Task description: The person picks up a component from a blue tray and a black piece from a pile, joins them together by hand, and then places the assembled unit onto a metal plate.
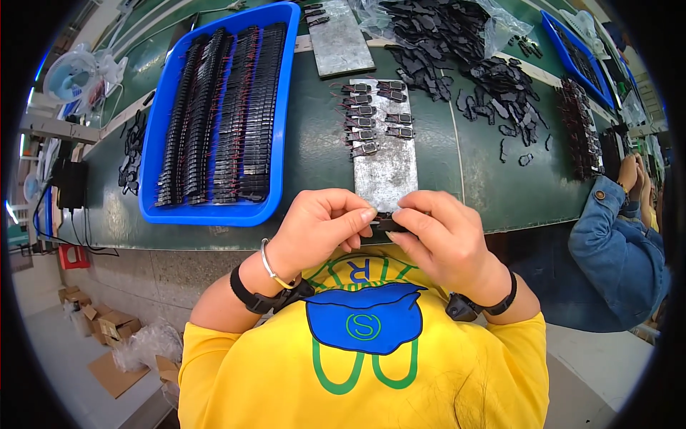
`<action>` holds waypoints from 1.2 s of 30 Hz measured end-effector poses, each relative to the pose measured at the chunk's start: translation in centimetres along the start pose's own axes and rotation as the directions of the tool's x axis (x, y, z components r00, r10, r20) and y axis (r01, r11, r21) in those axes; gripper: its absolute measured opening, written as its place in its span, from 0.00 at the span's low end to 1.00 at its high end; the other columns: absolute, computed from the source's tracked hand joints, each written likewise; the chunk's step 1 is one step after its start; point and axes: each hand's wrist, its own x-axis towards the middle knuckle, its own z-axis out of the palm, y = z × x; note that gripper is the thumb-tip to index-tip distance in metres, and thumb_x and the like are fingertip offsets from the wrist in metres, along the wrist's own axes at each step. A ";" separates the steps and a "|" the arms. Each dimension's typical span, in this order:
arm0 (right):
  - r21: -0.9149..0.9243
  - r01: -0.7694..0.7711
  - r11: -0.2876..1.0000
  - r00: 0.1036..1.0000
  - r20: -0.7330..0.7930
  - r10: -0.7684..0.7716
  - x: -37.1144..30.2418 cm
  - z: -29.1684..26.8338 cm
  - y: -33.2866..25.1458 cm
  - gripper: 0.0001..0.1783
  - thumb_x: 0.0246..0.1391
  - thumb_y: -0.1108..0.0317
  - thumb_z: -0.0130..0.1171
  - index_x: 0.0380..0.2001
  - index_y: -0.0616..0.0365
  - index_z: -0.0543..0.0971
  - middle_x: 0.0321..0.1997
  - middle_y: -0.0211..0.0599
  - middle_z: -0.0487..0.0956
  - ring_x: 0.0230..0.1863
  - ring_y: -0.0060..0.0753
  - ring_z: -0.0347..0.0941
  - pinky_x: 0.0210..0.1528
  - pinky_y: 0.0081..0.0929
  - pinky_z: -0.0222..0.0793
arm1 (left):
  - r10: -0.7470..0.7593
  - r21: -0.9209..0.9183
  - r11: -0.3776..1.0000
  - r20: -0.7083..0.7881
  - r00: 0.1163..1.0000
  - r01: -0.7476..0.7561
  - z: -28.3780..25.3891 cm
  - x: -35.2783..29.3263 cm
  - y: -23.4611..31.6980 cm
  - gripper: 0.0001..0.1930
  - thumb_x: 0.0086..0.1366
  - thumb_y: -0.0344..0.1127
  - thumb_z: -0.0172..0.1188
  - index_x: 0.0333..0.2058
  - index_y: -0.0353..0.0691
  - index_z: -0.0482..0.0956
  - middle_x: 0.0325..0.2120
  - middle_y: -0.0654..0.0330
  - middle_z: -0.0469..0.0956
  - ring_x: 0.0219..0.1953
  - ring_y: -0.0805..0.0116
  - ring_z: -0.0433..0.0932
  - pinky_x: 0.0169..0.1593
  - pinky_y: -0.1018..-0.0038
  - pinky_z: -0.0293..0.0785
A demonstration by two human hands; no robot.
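Note:
Near the table's front edge, my left hand (pixel 330 220) and my right hand (pixel 444 232) meet over a small black part (pixel 388 224). Thumb and fingers of each hand pinch it, and the fingertips hide much of its shape. Just beyond the hands lies a long grey metal plate (pixel 382 171). Two rows of small black rectangular components (pixel 361 111) with thin reddish wires are set along its far half. The near half of the plate is bare metal.
To the left, a blue tray (pixel 279 143) holds packed rows of black parts with red wires. Another metal plate (pixel 343 43) lies farther back. Black pieces (pixel 500 93) are heaped at the right. A co-worker's blue denim sleeve (pixel 607 236) rests by the table's right end.

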 end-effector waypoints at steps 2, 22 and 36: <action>-0.042 -0.003 0.999 1.000 0.010 0.004 -0.4 0.3 -0.4 0.16 0.35 0.77 0.68 0.33 0.63 0.78 0.31 0.42 0.78 0.27 0.41 0.76 0.27 0.29 0.72 | 0.001 0.007 1.000 -0.001 1.000 -0.001 0.2 -0.1 -0.1 0.08 0.64 0.33 0.59 0.36 0.34 0.80 0.24 0.63 0.80 0.23 0.82 0.75 0.26 0.86 0.73; -0.130 0.033 0.991 0.999 -0.028 -0.037 -1.4 0.8 -0.1 0.16 0.37 0.78 0.67 0.34 0.67 0.78 0.34 0.46 0.79 0.27 0.42 0.78 0.27 0.29 0.74 | 0.029 -0.129 0.991 0.016 0.999 -0.026 0.7 -0.2 -0.5 0.09 0.66 0.31 0.55 0.37 0.30 0.79 0.27 0.55 0.82 0.24 0.75 0.79 0.30 0.81 0.77; -0.108 0.036 0.994 0.998 -0.048 -0.041 -1.5 0.8 -0.2 0.17 0.35 0.78 0.68 0.33 0.67 0.78 0.33 0.46 0.79 0.27 0.41 0.77 0.27 0.28 0.74 | 0.107 -0.072 0.992 0.035 0.994 -0.104 1.0 -0.7 -0.6 0.07 0.65 0.29 0.57 0.37 0.31 0.79 0.28 0.57 0.81 0.28 0.76 0.79 0.32 0.81 0.77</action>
